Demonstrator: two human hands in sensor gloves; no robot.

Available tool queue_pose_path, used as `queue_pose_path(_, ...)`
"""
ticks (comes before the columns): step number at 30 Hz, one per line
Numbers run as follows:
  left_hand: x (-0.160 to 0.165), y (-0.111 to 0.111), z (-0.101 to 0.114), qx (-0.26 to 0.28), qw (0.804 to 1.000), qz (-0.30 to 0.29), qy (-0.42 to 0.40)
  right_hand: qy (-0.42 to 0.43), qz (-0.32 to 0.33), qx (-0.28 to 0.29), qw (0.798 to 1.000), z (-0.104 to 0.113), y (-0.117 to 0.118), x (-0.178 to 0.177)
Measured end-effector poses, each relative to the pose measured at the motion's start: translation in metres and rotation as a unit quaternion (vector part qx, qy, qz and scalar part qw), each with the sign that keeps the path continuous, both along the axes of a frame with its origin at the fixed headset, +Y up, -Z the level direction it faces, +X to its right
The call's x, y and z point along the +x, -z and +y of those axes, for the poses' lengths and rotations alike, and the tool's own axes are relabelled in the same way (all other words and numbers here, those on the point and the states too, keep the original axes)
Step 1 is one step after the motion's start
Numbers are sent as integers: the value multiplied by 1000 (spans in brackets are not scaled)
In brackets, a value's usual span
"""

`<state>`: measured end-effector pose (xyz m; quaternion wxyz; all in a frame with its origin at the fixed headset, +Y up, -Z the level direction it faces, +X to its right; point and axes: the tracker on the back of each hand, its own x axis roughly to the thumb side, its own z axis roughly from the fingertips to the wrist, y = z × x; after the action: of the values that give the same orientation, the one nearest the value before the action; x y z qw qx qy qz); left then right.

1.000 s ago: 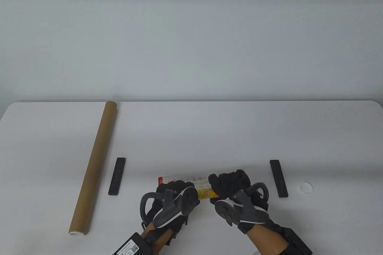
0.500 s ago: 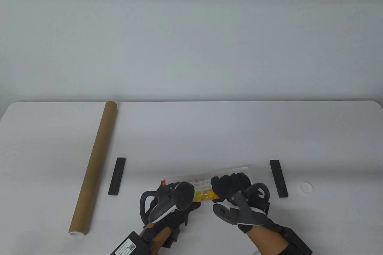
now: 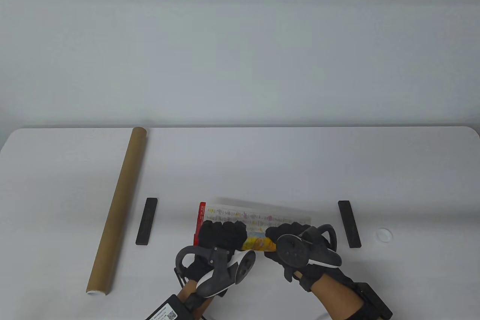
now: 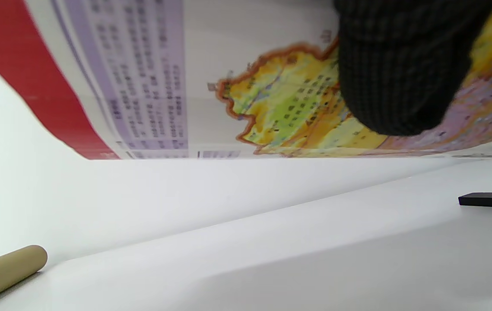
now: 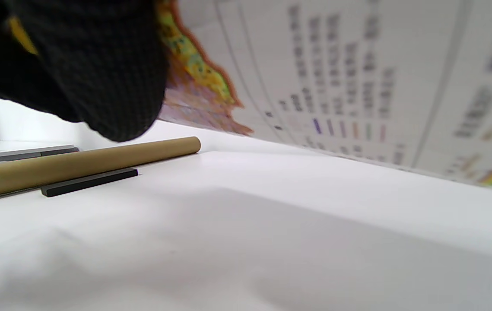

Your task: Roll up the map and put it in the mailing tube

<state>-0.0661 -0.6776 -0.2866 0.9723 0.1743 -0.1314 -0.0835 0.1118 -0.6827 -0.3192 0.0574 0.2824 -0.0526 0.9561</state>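
Note:
The colourful map [image 3: 255, 218] is partly rolled near the table's front edge, with a loose flap spreading away from the roll. My left hand [image 3: 221, 235] grips the roll's left part, fingers curled over the top. My right hand [image 3: 288, 237] grips its right part. In the left wrist view a gloved finger [image 4: 401, 73] lies on the map [image 4: 150, 86], which hangs above the table. The right wrist view shows gloved fingers [image 5: 99, 65] on the map [image 5: 358, 86]. The brown mailing tube [image 3: 118, 207] lies apart at the left, its white-rimmed end toward me.
Two black bars lie flat on the white table, one [image 3: 146, 221] beside the tube and one [image 3: 349, 223] right of my right hand. A small white cap [image 3: 384, 235] sits further right. The tube [image 5: 77, 162] and bar [image 5: 90, 182] also show in the right wrist view.
The map has loosened: a wide flap now spreads away from the roll. My left hand has turned so its fingers lie over the top; my right hand has rolled too.

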Motion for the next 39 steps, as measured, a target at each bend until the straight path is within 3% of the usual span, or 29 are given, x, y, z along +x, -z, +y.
queue_pose_path(5, -1, 2, 0, -28, 1000, 4, -4, -5, 5, 11, 1000, 0, -2, -1)
queue_pose_path(11, -8, 11, -4, -112, 992, 16, -57, -44, 8, 86, 995, 3, -11, -6)
queue_pose_path(18, -20, 25, -12, -238, 961, 20, -143, -103, 10, 169, 980, 5, -22, -14)
queue_pose_path(22, -22, 28, -16, -276, 947, 11, -162, -114, 12, 173, 978, 6, -22, -15)
queue_pose_path(25, -20, 27, -17, -266, 952, 2, -150, -117, 9, 160, 980, 4, -20, -15)
queue_pose_path(31, -11, 17, -12, -159, 984, 2, -80, -100, -1, 132, 986, 3, -14, -11)
queue_pose_path(39, -7, 10, -7, -76, 996, 7, -46, -54, -11, 79, 995, 5, -6, -3)
